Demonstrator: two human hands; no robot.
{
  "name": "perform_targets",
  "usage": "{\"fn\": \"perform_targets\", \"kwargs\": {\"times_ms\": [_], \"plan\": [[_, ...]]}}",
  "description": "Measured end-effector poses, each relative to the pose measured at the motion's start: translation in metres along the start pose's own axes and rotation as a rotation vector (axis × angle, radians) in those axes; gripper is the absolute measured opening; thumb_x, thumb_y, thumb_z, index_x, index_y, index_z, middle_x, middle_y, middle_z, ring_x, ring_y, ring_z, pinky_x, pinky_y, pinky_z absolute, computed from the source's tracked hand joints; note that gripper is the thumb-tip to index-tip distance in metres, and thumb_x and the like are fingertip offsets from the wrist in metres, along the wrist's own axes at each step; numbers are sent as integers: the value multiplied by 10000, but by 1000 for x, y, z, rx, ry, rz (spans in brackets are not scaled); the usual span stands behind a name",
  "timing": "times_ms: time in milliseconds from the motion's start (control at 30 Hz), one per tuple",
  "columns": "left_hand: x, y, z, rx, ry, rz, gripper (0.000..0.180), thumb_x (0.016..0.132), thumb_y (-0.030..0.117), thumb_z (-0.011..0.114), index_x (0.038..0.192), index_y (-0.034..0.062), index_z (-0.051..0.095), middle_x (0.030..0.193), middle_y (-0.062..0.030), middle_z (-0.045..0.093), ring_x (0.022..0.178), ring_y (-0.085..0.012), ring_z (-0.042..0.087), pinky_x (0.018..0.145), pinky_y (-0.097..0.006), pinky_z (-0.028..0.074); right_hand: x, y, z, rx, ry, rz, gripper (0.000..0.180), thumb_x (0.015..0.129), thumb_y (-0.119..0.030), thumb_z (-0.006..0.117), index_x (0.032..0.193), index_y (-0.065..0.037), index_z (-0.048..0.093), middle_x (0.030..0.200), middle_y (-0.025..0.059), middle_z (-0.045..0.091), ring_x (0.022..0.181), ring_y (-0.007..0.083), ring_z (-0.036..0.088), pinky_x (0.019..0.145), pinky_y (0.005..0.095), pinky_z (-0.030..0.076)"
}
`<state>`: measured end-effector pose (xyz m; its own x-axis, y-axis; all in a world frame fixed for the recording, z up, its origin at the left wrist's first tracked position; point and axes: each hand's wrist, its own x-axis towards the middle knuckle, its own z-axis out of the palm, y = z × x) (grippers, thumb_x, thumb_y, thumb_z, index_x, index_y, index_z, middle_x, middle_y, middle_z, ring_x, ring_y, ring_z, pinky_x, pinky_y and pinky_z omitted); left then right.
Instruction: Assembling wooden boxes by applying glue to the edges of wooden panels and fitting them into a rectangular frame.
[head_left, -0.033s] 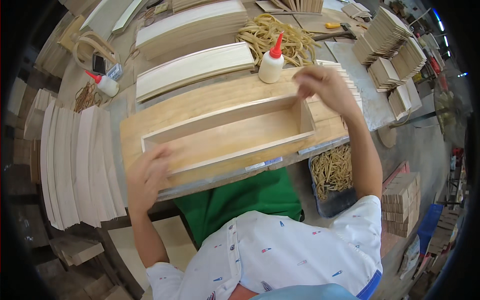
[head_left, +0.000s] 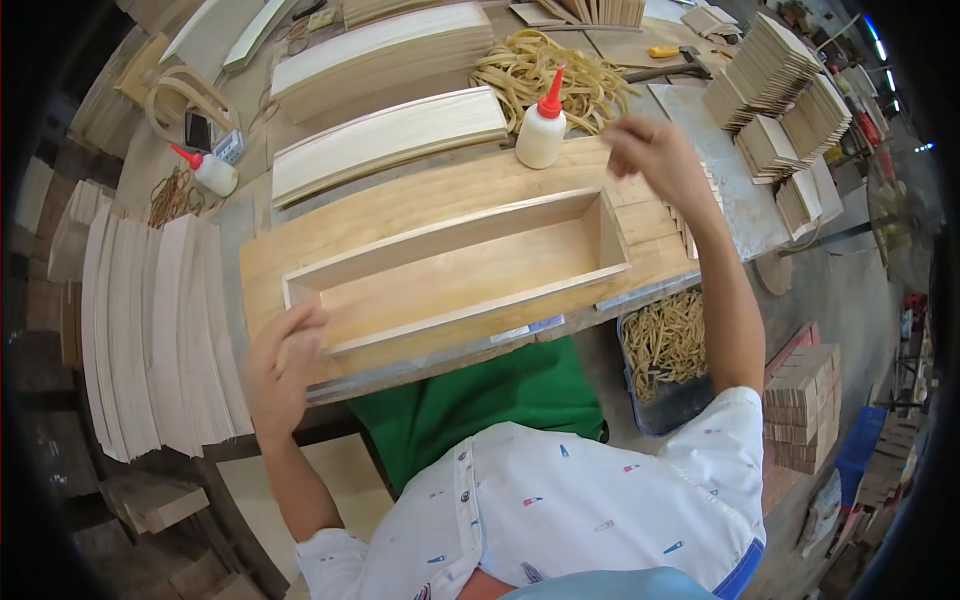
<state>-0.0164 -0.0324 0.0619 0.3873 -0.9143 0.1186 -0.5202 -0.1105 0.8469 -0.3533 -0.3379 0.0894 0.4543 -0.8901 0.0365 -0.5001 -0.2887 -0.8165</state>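
Observation:
A long, shallow open wooden box lies on a wide wooden board in front of me. My left hand is beside the box's near left corner, its fingers loosely bent and somewhat blurred, with nothing seen in them. Beyond the far right corner, my right hand hovers apart from the box. Its fingers are curled and smeared by motion, so whether they hold something cannot be made out. A white glue bottle with a red nozzle stands upright left of my right hand.
Stacked pale wood panels and a heap of tan bands lie behind the board. Another glue bottle leans at the left, near stacked boards. Thin wood pieces stand at the right. A bin of bands sits below the table.
My left hand has drawn back slightly leftward from the box's left end. My right hand has moved a little to the right and away from the far right corner. The box has stayed put.

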Motion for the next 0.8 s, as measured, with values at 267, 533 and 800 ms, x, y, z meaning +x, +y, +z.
{"fn": "perform_targets", "kwargs": {"times_ms": [267, 533, 800], "plan": [[-93, -49, -18, -127, 461, -168, 236, 946, 16, 534, 1158, -51, 611, 964, -102, 675, 892, -174, 637, 844, -298, 492, 114, 134, 17, -534, 120, -114, 212, 822, -175, 623, 946, -29, 713, 909, 214, 685, 878, 361, 657, 768, 429, 514], [-153, -74, -3, -273, 531, -368, 234, 953, 69, 564, 1151, -46, 610, 959, -107, 674, 860, -178, 650, 834, -306, 530, 141, 151, 33, -718, 112, -109, 189, 821, -119, 540, 883, -41, 701, 902, 214, 679, 897, 372, 653, 801, 465, 510], [-137, -64, 6, -285, 469, -355, 233, 950, 52, 562, 1156, -47, 610, 968, -105, 677, 880, -170, 647, 835, -286, 517, 144, 153, 32, -662, 142, -143, 167, 797, -147, 584, 871, -38, 687, 874, 220, 681, 868, 375, 656, 796, 460, 512]]}}
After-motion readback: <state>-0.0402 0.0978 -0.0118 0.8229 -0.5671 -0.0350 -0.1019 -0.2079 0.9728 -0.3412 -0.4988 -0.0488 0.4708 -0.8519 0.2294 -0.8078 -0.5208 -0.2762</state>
